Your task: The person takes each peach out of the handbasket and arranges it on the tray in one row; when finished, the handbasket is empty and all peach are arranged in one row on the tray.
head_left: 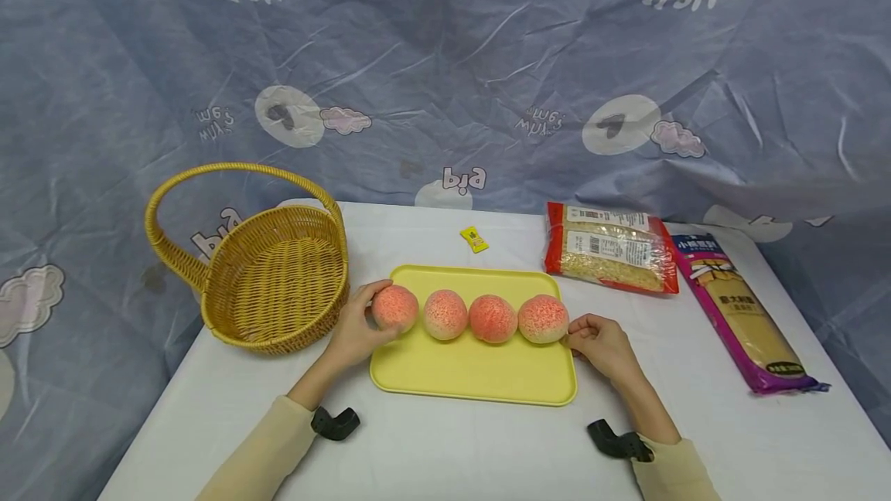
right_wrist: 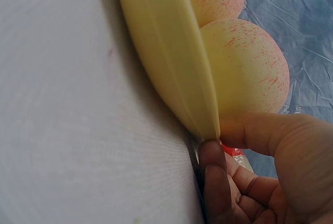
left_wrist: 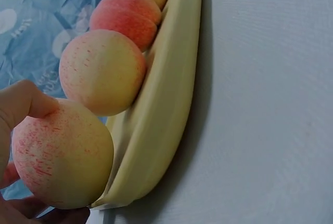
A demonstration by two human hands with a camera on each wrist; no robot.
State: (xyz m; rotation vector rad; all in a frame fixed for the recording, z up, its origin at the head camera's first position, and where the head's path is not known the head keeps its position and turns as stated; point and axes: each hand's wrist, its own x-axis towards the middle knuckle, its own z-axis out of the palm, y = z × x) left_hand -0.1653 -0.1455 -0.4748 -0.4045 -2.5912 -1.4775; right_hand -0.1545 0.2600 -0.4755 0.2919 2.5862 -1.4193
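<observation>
Several pink-and-cream peaches stand in a row on a yellow tray [head_left: 473,377]. My left hand [head_left: 360,328] holds the leftmost peach [head_left: 394,308] at the tray's left edge, thumb on the near side and fingers round the far side. That peach [left_wrist: 65,156] fills much of the left wrist view beside the tray's corner. At the other end, my right hand [head_left: 604,345] pinches the tray's right rim, close to the rightmost peach [head_left: 544,319]. In the right wrist view the thumb [right_wrist: 250,132] lies over the rim with fingertips under it. Two more peaches sit between.
A wicker basket [head_left: 334,315] with a tall handle stands left of the tray. Behind the tray lies a small yellow packet [head_left: 475,239]. A red-edged clear bag [head_left: 612,247] and a purple pasta packet [head_left: 745,311] lie on the right. A patterned blue cloth [head_left: 445,83] hangs behind the white table.
</observation>
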